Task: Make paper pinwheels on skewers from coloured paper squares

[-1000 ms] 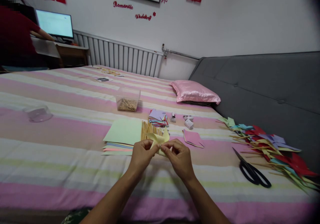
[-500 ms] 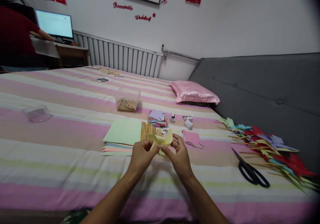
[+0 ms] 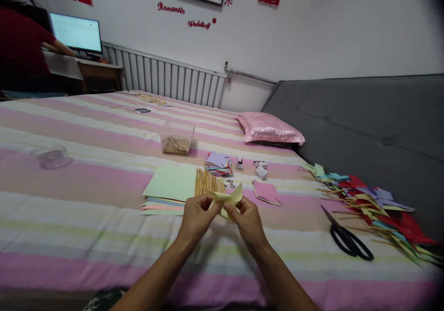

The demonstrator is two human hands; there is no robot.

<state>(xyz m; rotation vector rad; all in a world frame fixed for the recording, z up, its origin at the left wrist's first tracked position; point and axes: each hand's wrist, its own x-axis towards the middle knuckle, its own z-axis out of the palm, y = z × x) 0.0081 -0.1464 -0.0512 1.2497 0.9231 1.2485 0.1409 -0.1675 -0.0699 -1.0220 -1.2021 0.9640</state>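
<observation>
Left hand (image 3: 197,216), right hand (image 3: 247,219) pinching yellow paper (image 3: 227,200), striped bed (image 3: 86,181)

Black scissors (image 3: 348,240) lie beside finished pinwheels (image 3: 374,204); pink pillow (image 3: 270,128) behind.

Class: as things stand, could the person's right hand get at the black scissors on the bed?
Probably yes, once freed: the scissors lie in the open on the bed, right of the right hand, nothing between. But that hand and the left hand pinch yellow paper.
</observation>
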